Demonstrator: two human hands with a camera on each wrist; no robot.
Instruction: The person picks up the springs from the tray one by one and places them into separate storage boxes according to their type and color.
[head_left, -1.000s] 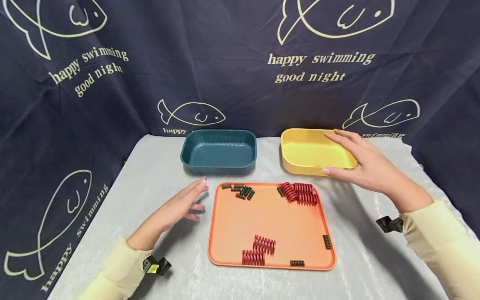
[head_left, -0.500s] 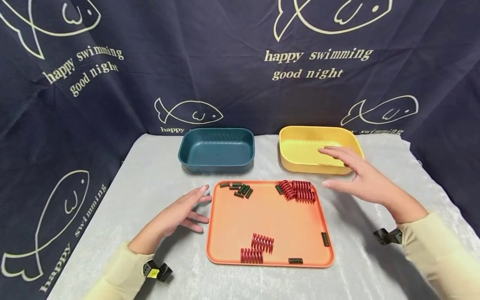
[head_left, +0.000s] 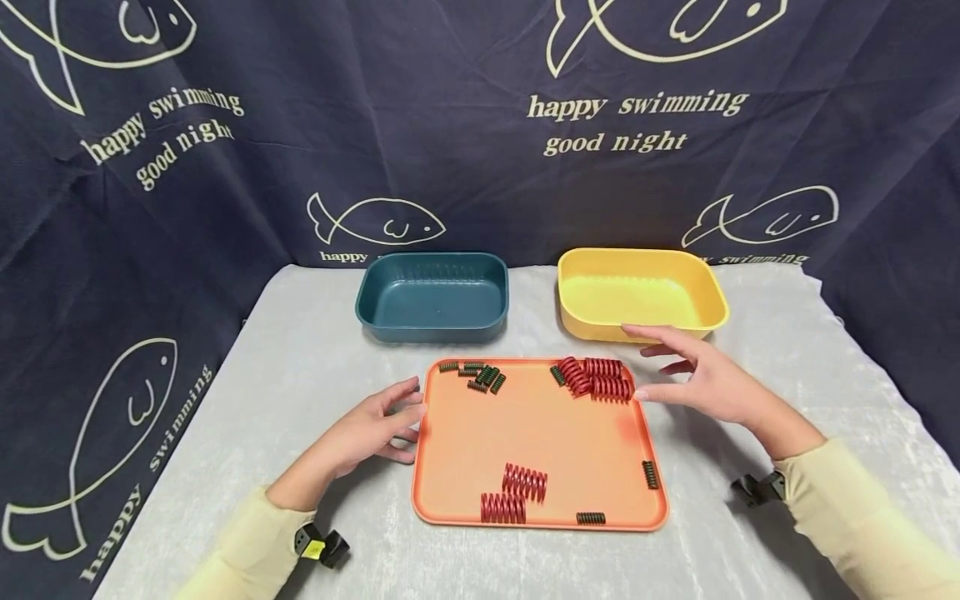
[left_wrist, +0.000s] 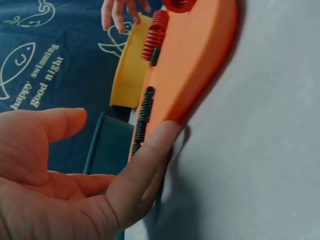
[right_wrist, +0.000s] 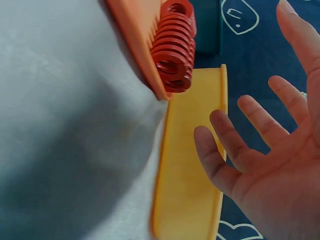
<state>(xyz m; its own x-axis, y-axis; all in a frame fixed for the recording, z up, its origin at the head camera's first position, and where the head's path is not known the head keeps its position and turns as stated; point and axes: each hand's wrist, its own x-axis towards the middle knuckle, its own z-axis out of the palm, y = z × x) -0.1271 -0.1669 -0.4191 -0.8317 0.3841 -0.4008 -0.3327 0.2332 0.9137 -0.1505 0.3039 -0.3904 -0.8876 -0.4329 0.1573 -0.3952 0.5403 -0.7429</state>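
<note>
While the left hand (head_left: 367, 429) rests on the grey cloth (head_left: 300, 367) at the left edge of the orange tray (head_left: 540, 433), its fingers are loosely curved and hold nothing; in the left wrist view one fingertip (left_wrist: 162, 132) touches the tray's rim. The right hand (head_left: 701, 375) hovers just beside the tray's far right corner, with fingers spread apart and straight, and it holds nothing. Its thumb tip is very near the red springs (head_left: 596, 379) that lie in a pile in that corner, but I cannot tell if it touches them. In the right wrist view the same red springs (right_wrist: 175, 47) are at the edge of the tray, and the open palm is above the yellow bin (right_wrist: 192, 170).

On the tray there are also small dark springs (head_left: 480, 377) in a group near the far left corner, two more red springs (head_left: 517, 496) near the front edge, one dark spring (head_left: 651, 473) at the right edge and one dark spring (head_left: 590, 518) at the front edge.

Behind the tray stand two bins, well apart from each other: a blue bin (head_left: 432, 267) on the left and the yellow bin (head_left: 637, 260) on the right. A dark curtain (head_left: 450, 125) with fish drawings hangs behind.
</note>
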